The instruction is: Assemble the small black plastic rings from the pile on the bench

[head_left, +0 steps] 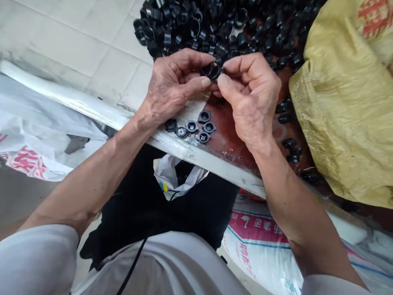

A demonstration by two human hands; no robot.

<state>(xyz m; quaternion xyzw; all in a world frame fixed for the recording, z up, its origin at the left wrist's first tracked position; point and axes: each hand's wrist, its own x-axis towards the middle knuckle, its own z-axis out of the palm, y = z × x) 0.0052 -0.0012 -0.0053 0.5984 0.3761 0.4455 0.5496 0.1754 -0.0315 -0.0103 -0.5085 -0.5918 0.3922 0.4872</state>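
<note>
Between both hands, above the table, is a small black plastic ring-shaped part (212, 71). My left hand (176, 80) pinches its left side between thumb and fingers. On the right side my right hand (253, 88) grips it the same way; whether a second piece is in those fingers I cannot tell. Below the hands, near the table's front edge, lie several round black caps (192, 126) with small side tabs and spoked insides. Just beyond my fingertips rises a large heap of black plastic rings (196, 26).
A yellow woven sack (346, 102) stands at the right, with loose black pieces (291, 149) beside it. The white table edge (101, 114) runs across in front of me. Below it are an open white bag (181, 180) and a printed sack (260, 246).
</note>
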